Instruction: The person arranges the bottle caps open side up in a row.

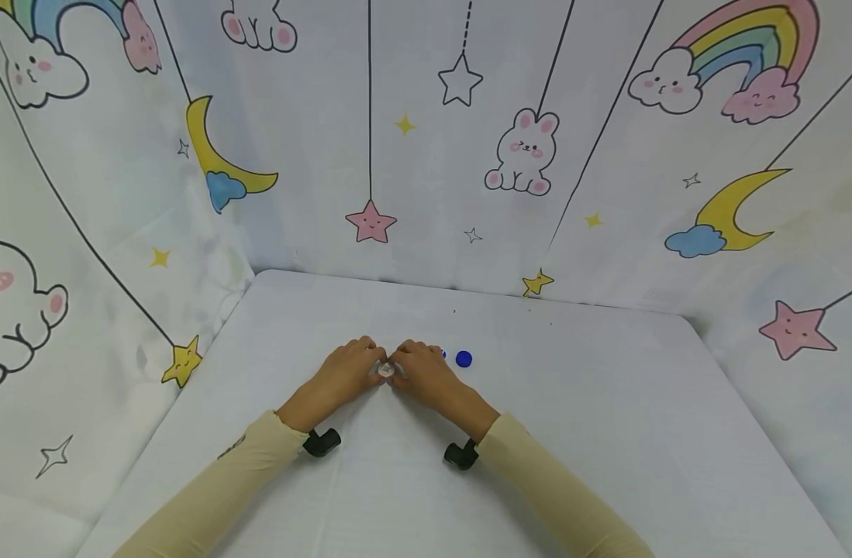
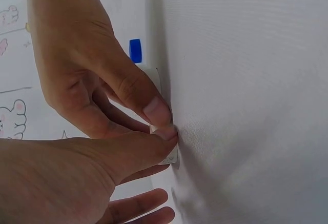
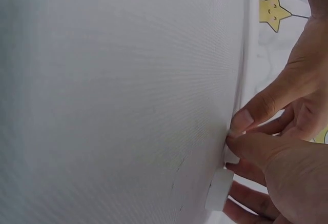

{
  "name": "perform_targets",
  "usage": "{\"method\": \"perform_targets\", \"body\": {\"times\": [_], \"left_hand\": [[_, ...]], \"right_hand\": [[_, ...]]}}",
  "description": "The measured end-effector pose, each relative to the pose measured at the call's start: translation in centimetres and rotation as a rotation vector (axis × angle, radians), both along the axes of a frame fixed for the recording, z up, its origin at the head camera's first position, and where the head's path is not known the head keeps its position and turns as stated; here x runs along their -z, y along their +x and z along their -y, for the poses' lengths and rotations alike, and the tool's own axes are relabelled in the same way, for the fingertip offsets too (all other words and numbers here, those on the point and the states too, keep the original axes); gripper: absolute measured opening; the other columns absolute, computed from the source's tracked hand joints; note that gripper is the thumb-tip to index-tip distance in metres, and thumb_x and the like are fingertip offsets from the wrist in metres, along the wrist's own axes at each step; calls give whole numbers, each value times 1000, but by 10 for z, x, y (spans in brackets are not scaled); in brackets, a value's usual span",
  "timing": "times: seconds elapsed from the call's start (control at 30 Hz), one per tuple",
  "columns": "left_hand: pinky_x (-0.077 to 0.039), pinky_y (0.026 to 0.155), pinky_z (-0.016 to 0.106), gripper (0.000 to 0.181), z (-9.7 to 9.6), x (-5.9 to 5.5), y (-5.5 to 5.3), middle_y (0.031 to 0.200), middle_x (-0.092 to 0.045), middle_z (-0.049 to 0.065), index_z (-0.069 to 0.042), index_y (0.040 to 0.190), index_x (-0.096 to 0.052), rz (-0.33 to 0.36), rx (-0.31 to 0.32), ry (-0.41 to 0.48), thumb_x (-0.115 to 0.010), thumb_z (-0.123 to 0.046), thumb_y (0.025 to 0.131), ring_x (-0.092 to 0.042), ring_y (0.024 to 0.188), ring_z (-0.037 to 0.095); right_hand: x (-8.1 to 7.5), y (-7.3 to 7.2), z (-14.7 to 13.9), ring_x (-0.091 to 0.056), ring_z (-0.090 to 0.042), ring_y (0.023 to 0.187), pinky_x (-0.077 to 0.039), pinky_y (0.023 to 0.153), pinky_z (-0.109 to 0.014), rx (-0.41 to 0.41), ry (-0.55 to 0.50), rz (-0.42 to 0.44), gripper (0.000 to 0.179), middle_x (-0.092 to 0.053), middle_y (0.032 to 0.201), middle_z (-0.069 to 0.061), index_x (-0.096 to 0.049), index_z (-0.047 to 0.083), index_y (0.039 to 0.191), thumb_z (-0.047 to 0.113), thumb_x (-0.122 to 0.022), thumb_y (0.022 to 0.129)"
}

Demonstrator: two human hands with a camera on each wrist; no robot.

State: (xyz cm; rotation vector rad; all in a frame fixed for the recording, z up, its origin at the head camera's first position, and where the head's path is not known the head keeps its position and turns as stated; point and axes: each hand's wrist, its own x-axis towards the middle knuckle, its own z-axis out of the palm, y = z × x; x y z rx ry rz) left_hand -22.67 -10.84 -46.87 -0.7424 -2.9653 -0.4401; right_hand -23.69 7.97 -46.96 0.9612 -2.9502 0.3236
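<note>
In the head view, my left hand (image 1: 347, 370) and right hand (image 1: 426, 372) meet around a small round clear-whitish piece (image 1: 386, 370) at the tabletop. Thumbs and fingers of both hands pinch it; the left wrist view has the left hand (image 2: 77, 175) below the right hand (image 2: 84, 55), their thumb tips touching. Most of the piece is hidden by fingers, so its kind is unclear. A white edge with faint print (image 2: 171, 157) shows under the left thumb. Just right of the right hand lies a round blue cap-like disc (image 1: 463, 359).
Another blue bit (image 1: 443, 353) peeks out beside the right hand, mostly covered. In the right wrist view a short white cylinder (image 3: 219, 189) rests near the fingers. The white table (image 1: 607, 434) meets a patterned cloth backdrop (image 1: 426, 155) behind.
</note>
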Motion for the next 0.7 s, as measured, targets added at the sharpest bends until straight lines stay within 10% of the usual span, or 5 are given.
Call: {"method": "perform_targets", "body": {"times": [0.47,0.7], "left_hand": [[-57,85,48,29,0,0,0,120,-66,14,-9,113,-74,2,-1,4,-83,-27,93,-65,106,33],[-59,83,48,34,2,-4,1,123,-66,15,-9,116,-72,-114,19,-10,-86,-26,90,-66,106,34]], "right_hand": [[-3,0,-2,-64,-25,121,-50,102,-53,-17,-28,28,33,-69,132,-6,-75,13,126,35,-74,101],[-9,-6,-3,-61,-26,128,-47,107,-53,2,-59,82,32,-67,136,-7,-76,13,119,39,-73,101]]}}
